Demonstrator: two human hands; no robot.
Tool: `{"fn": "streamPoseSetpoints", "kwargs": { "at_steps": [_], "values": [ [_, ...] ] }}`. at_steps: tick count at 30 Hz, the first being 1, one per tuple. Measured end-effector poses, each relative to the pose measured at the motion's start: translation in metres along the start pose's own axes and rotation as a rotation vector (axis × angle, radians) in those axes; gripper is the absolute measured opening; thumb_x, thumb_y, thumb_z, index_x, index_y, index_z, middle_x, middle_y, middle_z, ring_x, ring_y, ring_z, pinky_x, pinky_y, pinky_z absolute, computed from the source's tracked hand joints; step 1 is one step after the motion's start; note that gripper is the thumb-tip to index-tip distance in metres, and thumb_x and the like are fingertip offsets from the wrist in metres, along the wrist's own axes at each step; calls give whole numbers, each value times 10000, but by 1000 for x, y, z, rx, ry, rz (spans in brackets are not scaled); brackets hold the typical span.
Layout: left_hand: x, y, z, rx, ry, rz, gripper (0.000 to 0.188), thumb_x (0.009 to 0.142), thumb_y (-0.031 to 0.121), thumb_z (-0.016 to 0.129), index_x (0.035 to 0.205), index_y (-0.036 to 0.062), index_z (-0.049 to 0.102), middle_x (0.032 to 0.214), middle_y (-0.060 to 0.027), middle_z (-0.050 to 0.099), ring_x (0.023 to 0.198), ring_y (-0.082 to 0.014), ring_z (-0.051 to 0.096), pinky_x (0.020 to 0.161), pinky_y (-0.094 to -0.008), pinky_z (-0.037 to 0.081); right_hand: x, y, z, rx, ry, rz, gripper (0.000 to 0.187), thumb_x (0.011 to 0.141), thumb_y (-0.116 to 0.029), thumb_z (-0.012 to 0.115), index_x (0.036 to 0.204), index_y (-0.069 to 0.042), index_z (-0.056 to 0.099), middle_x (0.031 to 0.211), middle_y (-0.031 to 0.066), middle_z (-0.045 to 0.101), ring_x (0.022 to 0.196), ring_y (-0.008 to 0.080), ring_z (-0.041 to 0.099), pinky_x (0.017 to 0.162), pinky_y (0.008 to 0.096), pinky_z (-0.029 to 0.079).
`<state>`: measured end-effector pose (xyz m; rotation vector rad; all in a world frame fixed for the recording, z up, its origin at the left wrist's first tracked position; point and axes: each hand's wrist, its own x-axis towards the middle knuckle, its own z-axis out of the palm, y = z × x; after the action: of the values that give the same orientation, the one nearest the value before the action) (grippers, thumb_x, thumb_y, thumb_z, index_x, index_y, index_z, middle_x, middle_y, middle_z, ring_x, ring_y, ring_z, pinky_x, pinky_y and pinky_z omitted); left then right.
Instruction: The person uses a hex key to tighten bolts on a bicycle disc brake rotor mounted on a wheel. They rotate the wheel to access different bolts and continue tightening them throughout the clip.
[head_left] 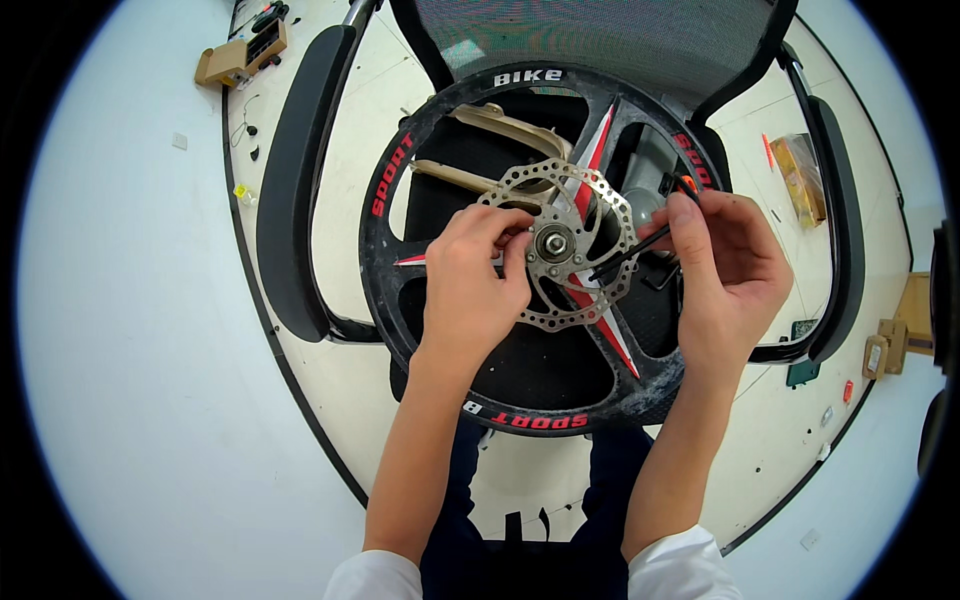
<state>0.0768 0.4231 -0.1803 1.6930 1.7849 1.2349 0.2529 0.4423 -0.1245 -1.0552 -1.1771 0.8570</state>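
Note:
A black spoked bicycle wheel (372,255) with red and white markings lies flat on a chair seat. At its centre a silver disc brake rotor (622,205), drilled with holes, surrounds the hub (556,243). My left hand (475,275) is over the rotor's left side, thumb and fingertips closed together beside the hub. Whatever they pinch, if anything, is hidden. In my right hand (728,265) is a thin black rod-like tool (632,252), slanting down-left across the rotor, its tip near the bolts right of the hub. Its exact kind is unclear.
The mesh-backed chair has black armrests (305,190) on either side of the wheel. Beige frame-like parts (510,130) and a clear round container (645,205) are on the seat behind the wheel. An open cardboard box (225,65) and several small items lie on the floor.

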Motion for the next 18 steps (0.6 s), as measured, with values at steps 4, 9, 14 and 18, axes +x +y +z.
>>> {"fn": "streamPoseSetpoints", "kwargs": {
  "at_steps": [4,9,14,18],
  "values": [
    [0,1,-1,-24,-11,-21,139,835,-26,717,966,4,751,859,-89,707,666,-156,623,645,-260,505,0,0,-2,-13,-12,29,99,894,22,744,936,64,664,812,84,707,733,133,712,669,232,554],
    [0,2,0,18,-7,3,150,833,-31,710,973,0,751,862,-91,707,672,-165,646,650,-266,517,1,1,-5,5,0,16,99,895,23,742,937,65,663,816,88,709,734,133,711,673,232,553],
    [3,1,2,78,-23,67,140,837,-33,695,964,-9,750,883,-103,706,703,-196,684,684,-277,545,0,1,-7,37,-3,16,98,896,24,741,939,64,663,825,91,712,742,132,711,680,231,553],
    [6,1,3,38,-64,36,148,844,-34,687,970,-8,761,919,-115,702,739,-224,698,713,-286,556,-3,0,-4,25,-14,40,92,900,25,738,943,62,665,832,93,715,743,131,710,690,233,557]
  ]
}}
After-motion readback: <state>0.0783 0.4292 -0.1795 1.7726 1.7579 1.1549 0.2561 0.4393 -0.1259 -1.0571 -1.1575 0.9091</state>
